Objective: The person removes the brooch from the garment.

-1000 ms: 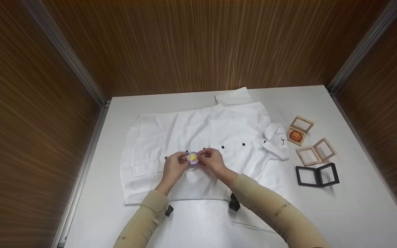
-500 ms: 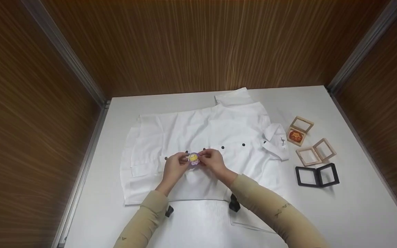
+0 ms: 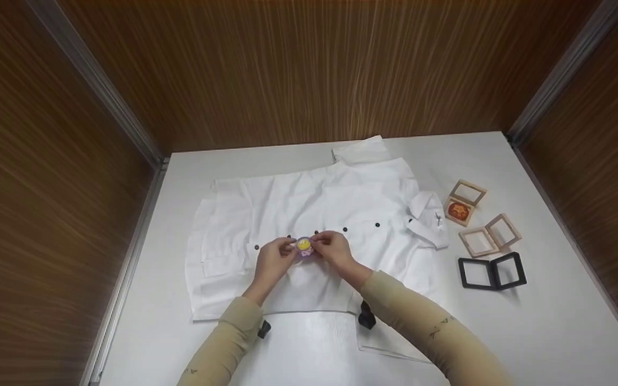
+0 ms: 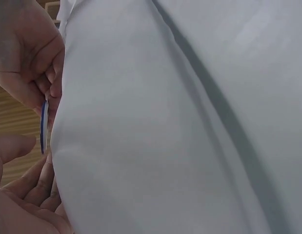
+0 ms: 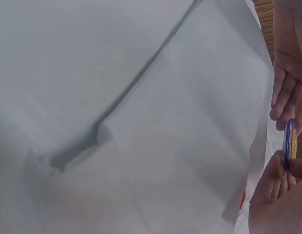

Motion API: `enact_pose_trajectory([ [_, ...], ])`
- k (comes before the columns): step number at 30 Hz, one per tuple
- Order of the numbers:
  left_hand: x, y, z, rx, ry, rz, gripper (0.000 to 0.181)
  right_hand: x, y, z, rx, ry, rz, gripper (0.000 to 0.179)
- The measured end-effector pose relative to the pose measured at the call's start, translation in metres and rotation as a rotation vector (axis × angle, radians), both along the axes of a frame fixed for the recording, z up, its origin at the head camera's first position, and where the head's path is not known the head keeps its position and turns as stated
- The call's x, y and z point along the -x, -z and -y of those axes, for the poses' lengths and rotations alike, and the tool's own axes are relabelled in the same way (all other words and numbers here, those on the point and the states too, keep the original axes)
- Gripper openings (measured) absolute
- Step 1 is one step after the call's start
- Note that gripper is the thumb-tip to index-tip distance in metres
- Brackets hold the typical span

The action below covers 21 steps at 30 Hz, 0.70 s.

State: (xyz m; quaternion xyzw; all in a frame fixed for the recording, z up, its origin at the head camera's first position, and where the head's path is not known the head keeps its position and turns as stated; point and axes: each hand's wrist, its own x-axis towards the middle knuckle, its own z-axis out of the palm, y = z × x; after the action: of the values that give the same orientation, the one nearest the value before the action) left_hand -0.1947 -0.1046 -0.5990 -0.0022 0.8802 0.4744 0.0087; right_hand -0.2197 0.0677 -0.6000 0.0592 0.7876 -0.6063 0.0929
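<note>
A round pin badge (image 3: 303, 245) with a yellow figure on purple is held face up over a white shirt (image 3: 287, 206). At its left edge, my left hand (image 3: 275, 262) has thumb and fingertips around the rim. My right hand (image 3: 336, 251) pinches the opposite edge between thumb and index finger. In the left wrist view the badge (image 4: 44, 127) shows edge-on, with a blue rim and a pale back. The right wrist view also has the badge (image 5: 290, 144) nearly edge-on between both hands' fingertips. A row of black buttons (image 3: 345, 229) runs across the shirt.
On the right lie an open wooden frame (image 3: 465, 201) with a red-orange round piece, another open light wooden frame (image 3: 488, 237) and an open black frame (image 3: 492, 272). The white table (image 3: 550, 327) is bounded by brown wood-grain panels (image 3: 314, 69).
The badge has shifted slightly right between my fingers, and its face has turned so more of the yellow figure shows. Both hands stay at nearly the same place over the shirt.
</note>
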Motion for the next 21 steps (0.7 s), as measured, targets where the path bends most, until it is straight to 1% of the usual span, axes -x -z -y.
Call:
enact_pose_trajectory([
  [4,0.001,0.0,-0.002,-0.01,-0.001,-0.003,0.025,0.001,-0.001,-0.004,-0.003,0.008,0.014,0.013],
  [9,0.002,0.0,-0.006,-0.016,-0.007,0.012,0.026,0.001,0.0,-0.007,0.036,0.022,0.043,0.013],
  [14,0.002,0.0,-0.01,-0.024,-0.001,0.025,0.026,0.001,0.001,-0.011,0.064,0.032,0.044,0.014],
  [21,0.002,0.001,-0.014,-0.022,0.02,0.023,0.027,0.002,0.002,-0.019,0.017,0.029,0.013,0.014],
])
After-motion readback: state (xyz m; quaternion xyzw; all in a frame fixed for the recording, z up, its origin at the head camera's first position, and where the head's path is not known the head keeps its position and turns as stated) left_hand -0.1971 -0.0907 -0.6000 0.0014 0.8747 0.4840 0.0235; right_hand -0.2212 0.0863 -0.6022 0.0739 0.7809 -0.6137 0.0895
